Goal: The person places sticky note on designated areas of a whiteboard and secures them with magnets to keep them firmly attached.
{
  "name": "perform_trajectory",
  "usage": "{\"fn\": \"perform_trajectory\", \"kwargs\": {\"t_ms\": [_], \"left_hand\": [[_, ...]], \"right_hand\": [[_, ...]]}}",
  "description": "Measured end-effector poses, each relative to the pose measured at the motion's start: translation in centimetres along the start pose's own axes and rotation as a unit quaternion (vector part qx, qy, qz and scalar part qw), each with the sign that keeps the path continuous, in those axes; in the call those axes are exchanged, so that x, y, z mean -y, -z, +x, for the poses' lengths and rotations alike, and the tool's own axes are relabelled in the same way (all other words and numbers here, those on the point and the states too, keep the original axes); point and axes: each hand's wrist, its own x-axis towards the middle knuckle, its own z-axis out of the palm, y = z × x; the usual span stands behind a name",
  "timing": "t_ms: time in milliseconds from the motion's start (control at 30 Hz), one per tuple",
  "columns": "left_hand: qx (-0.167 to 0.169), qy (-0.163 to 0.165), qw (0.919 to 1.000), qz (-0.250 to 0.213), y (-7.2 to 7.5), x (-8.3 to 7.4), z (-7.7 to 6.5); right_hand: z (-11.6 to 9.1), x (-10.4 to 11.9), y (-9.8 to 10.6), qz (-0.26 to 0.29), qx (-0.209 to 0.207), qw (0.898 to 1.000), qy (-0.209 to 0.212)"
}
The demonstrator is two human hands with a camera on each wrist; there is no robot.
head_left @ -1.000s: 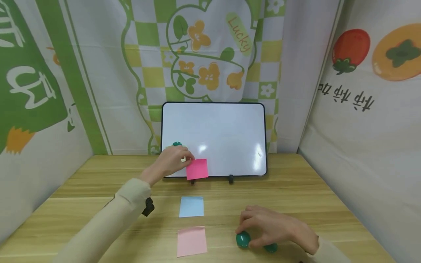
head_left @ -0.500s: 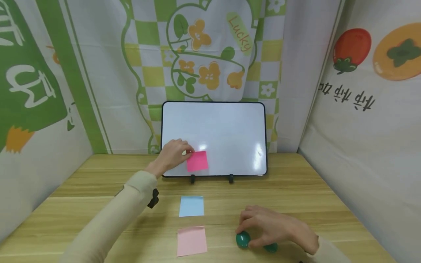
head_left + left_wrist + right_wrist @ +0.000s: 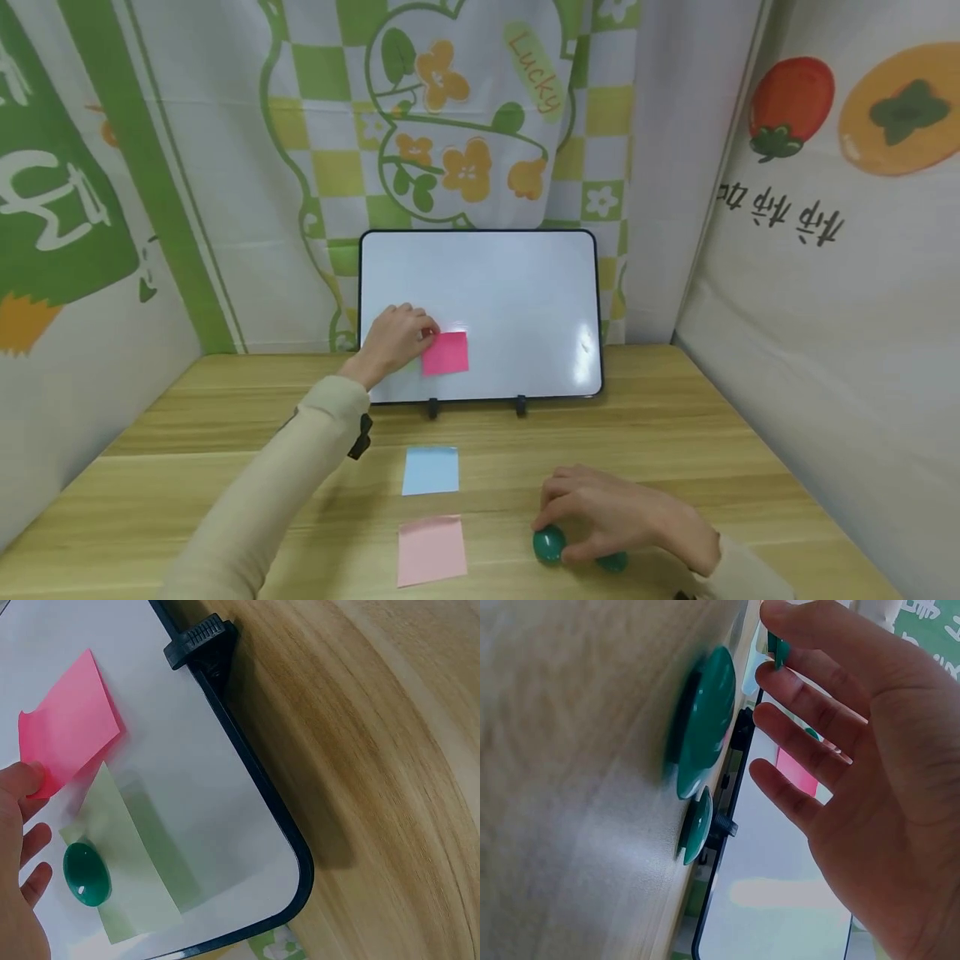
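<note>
My left hand (image 3: 395, 340) pinches the upper left corner of a hot pink sticky note (image 3: 448, 353) in front of the lower left part of the whiteboard (image 3: 517, 308). In the left wrist view the note's far edges stand off the board. Beside it, a green magnet (image 3: 86, 874) sits over a pale green sticky note (image 3: 133, 874) on the board; my hand mostly hides these in the head view. Over the table, my right hand (image 3: 611, 517) holds a green magnet (image 3: 549, 544) between thumb and fingertips. Two more green magnets, a nearer one (image 3: 709, 724) and a farther one (image 3: 696, 826), lie near it.
A light blue sticky note (image 3: 431, 471) and a light pink one (image 3: 431, 552) lie on the wooden table (image 3: 300, 467) between the hands. Black clips (image 3: 521, 406) support the board's lower edge. Printed curtains (image 3: 810, 317) enclose the table at the back and sides.
My left hand has moved up with the hot pink note, from the board's bottom edge to higher on its face. My right hand stays with the magnet. The head view has shifted slightly.
</note>
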Motion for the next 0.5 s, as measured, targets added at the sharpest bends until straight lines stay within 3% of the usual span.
{"fn": "perform_trajectory", "kwargs": {"t_ms": [500], "left_hand": [[0.003,0.029,0.9996,0.003,-1.0,-0.1,1.2]], "right_hand": [[-0.1,-0.3,0.0,-0.022,-0.011,1.000,0.009]]}}
